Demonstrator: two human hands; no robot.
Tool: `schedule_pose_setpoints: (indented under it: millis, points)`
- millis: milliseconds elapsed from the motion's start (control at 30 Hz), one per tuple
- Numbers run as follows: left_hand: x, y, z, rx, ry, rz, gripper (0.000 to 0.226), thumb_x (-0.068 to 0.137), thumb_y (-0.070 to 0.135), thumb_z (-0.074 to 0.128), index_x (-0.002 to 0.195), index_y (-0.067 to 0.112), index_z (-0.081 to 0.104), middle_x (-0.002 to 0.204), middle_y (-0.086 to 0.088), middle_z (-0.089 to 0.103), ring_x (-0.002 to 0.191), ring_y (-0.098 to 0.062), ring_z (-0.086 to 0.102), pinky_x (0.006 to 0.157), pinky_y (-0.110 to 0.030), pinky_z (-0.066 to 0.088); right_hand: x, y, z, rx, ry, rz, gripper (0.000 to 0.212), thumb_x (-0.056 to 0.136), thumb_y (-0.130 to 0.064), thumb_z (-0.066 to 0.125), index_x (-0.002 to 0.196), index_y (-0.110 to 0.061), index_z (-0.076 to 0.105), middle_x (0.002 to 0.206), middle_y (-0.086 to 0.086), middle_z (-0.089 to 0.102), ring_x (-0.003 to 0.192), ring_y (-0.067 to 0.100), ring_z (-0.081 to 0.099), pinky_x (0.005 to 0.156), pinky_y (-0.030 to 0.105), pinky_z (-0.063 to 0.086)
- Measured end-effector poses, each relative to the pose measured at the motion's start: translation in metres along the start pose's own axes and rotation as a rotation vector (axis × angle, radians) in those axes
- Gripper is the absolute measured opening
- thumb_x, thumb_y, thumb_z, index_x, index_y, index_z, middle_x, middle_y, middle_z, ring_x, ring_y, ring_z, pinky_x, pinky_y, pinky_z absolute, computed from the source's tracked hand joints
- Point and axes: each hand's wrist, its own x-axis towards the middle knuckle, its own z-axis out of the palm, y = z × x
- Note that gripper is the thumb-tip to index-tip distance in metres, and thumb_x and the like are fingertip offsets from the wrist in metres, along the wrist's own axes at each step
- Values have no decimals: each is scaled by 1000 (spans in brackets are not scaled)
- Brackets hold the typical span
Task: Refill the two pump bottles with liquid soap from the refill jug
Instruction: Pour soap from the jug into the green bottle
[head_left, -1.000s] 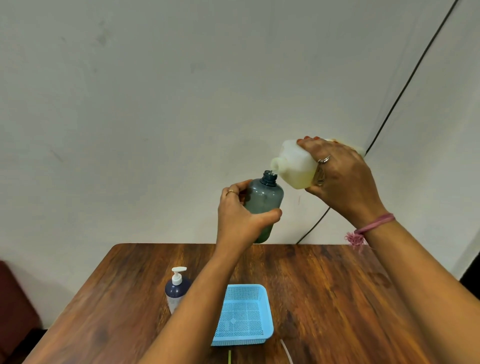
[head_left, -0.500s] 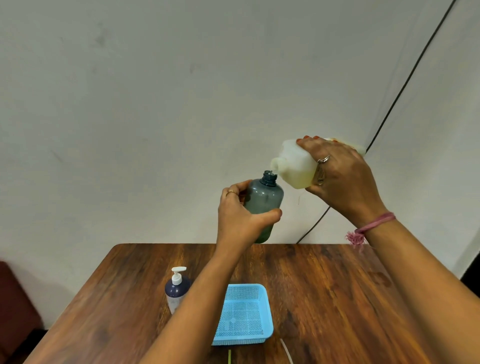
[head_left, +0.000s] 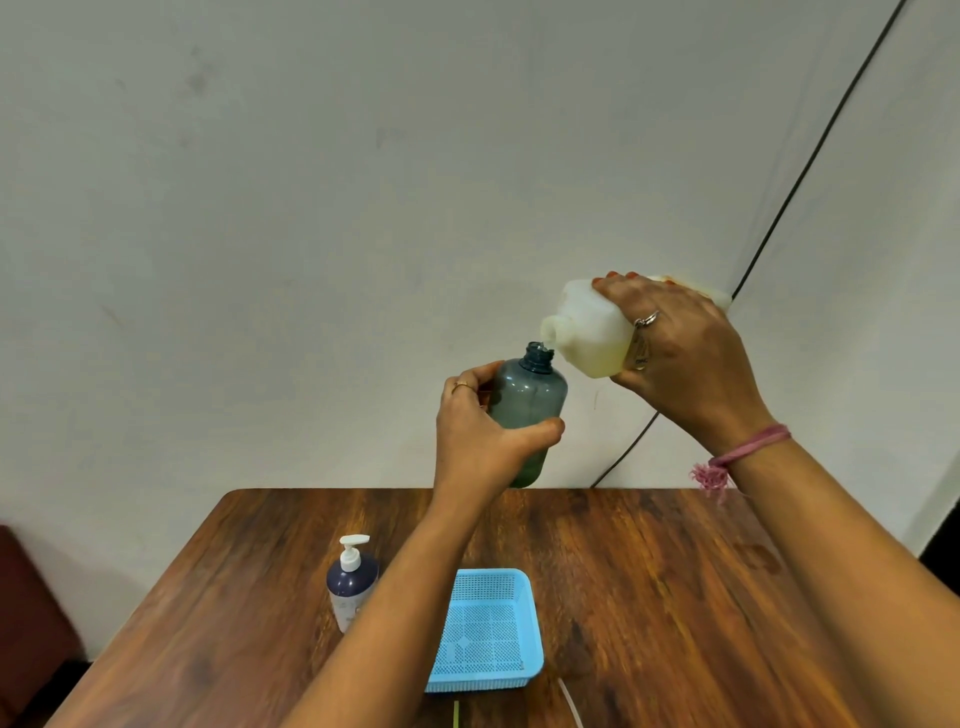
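Left hand (head_left: 483, 441) gripped grey bottle (head_left: 524, 405) upright, raised; right hand (head_left: 680, 358) gripped tilted jug (head_left: 587, 332), spout over neck for pouring.

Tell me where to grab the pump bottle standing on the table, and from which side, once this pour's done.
Take the pump bottle round its wide dark body, below the white pump head, fingers wrapped from the side. It stands upright, and the left forearm and blue basket crowd its right, so probably come from its open left or front. The pump head looks too narrow for a steady hold.
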Motion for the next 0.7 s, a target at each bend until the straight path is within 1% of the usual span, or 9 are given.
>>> schedule_pose_setpoints:
  millis: [133, 333, 500, 633, 700]
  points:
    - [0, -1, 1, -7, 4, 0, 73, 58, 22, 87, 113, 35, 42, 119, 8, 49, 95, 4, 51, 65, -5, 43, 0, 1, 1, 2, 4, -5, 75, 62, -14, 86, 130, -7, 54, 127, 14, 61, 115, 34, 59, 101, 49, 44]
    - [2, -2, 2, -7, 2, -4, 73, 58, 23, 87, 114, 35, 42, 119, 8, 49, 96, 2, 52, 63, -5, 45, -1, 4, 1, 1, 7, -6, 74, 63, -15, 86, 130, -7, 54, 127, 15, 61, 115, 34, 59, 101, 49, 44]
    - [3, -2, 3, -12, 3, 1, 72, 58, 22, 87, 112, 35, 42, 119, 8, 49, 95, 4, 51, 68, -7, 43, 0, 5, 3, -1, 7, -2, 73, 64, -15, 85, 130, -7, 55, 128, 14, 61, 116, 34, 59, 100, 50, 45]
    - [2, -2, 4, -20, 2, 0, 72, 58, 21, 87, 112, 35, 42, 119, 7, 49, 96, 3, 51, 69, -8, 44, -1, 5, 2, -1, 9, -5, 73, 63, -14, 84, 130, -7, 55, 127, 14, 61, 115, 33, 59, 101, 48, 44]
    - [2, -3, 4, -23, -1, -3, 72, 58, 21, 87, 112, 35, 42, 119, 7, 49, 96, 2, 52, 67, -7, 44, -1, 4, 2, 1, 13, -3, 73, 63, -14, 84, 130, -7, 55, 127, 14, 61, 115, 34, 59, 100, 48, 44]
